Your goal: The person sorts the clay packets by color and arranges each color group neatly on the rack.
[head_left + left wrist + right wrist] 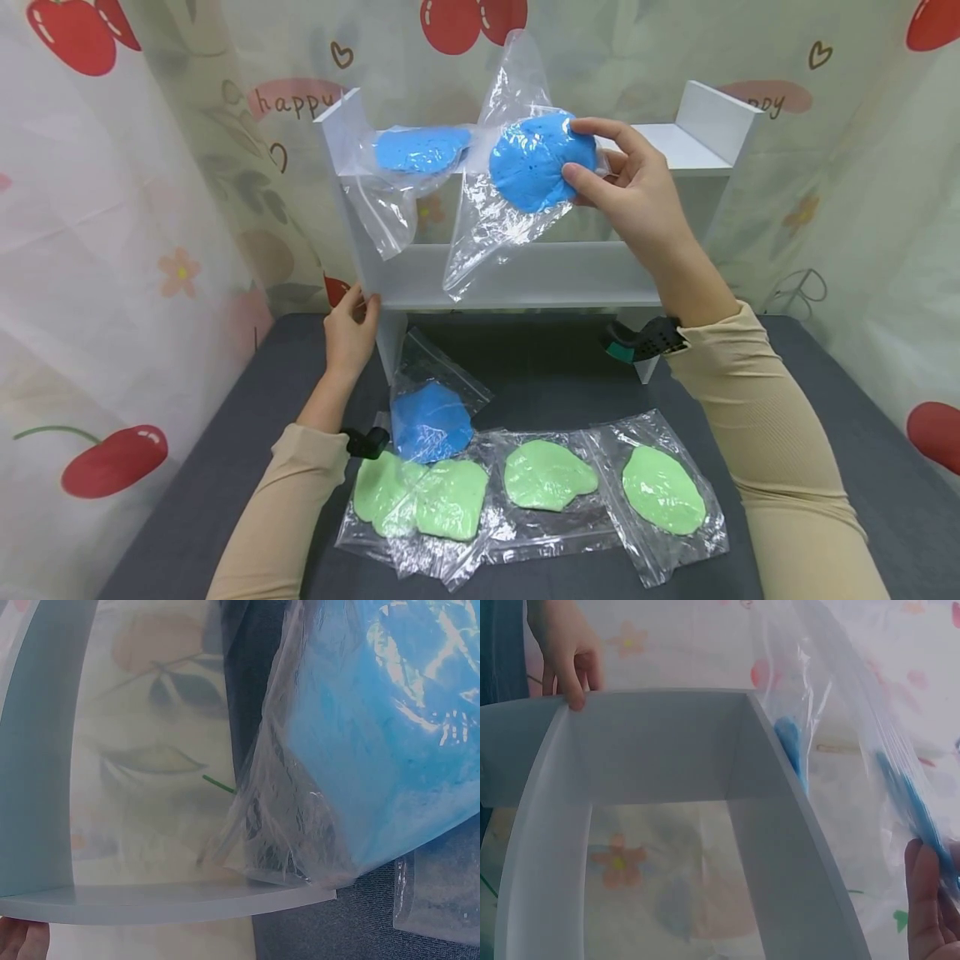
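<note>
My right hand (637,179) pinches a clear zip bag of flat blue clay (536,162) between thumb and fingers, raised in front of the shelf's top board. Low on the left, my left hand (351,333) grips the side panel of the white shelf (517,275); the right wrist view shows its thumb over the panel's edge. A second blue clay bag (423,148) lies on the top board at the left, its plastic hanging over the front. Another blue clay bag (431,421) is beside the shelf's left leg, large in the left wrist view.
Several clear bags of light green clay (551,475) lie in a row on the dark table (787,400) in front of the shelf, the left ones overlapping. A cherry-print curtain (90,250) hangs around the table. A thin cable (802,287) shows at the back right.
</note>
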Tool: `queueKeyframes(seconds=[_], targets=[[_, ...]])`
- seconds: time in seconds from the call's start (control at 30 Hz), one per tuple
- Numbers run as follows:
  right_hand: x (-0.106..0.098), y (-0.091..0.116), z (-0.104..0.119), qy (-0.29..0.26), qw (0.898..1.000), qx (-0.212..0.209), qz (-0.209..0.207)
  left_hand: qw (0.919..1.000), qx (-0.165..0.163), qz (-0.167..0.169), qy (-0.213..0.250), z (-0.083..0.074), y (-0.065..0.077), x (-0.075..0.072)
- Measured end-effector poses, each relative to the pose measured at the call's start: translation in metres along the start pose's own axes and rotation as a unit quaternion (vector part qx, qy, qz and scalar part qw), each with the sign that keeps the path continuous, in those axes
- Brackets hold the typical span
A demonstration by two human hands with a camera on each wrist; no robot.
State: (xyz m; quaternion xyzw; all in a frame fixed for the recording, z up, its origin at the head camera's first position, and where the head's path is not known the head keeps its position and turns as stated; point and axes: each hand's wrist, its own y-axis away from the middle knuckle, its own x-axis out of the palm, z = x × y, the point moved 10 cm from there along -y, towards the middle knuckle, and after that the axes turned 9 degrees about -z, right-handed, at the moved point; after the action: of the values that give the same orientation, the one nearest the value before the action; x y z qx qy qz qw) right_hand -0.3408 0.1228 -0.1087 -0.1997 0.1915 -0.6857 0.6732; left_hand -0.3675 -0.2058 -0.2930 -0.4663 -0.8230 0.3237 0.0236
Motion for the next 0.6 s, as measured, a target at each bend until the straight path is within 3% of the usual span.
queueKeyframes(seconds=[0.3, 0.6], targets=[[0.002, -0.018, -0.007, -0.025, 0.998, 0.043, -0.038, 1.0000, 0.005, -0.001, 0.001, 0.000, 0.000, 0.000], [0.009, -0.032, -0.013, 0.003, 0.996, 0.079, -0.040, 0.9999, 0.007, -0.006, 0.005, -0.001, 0.000, -0.001]])
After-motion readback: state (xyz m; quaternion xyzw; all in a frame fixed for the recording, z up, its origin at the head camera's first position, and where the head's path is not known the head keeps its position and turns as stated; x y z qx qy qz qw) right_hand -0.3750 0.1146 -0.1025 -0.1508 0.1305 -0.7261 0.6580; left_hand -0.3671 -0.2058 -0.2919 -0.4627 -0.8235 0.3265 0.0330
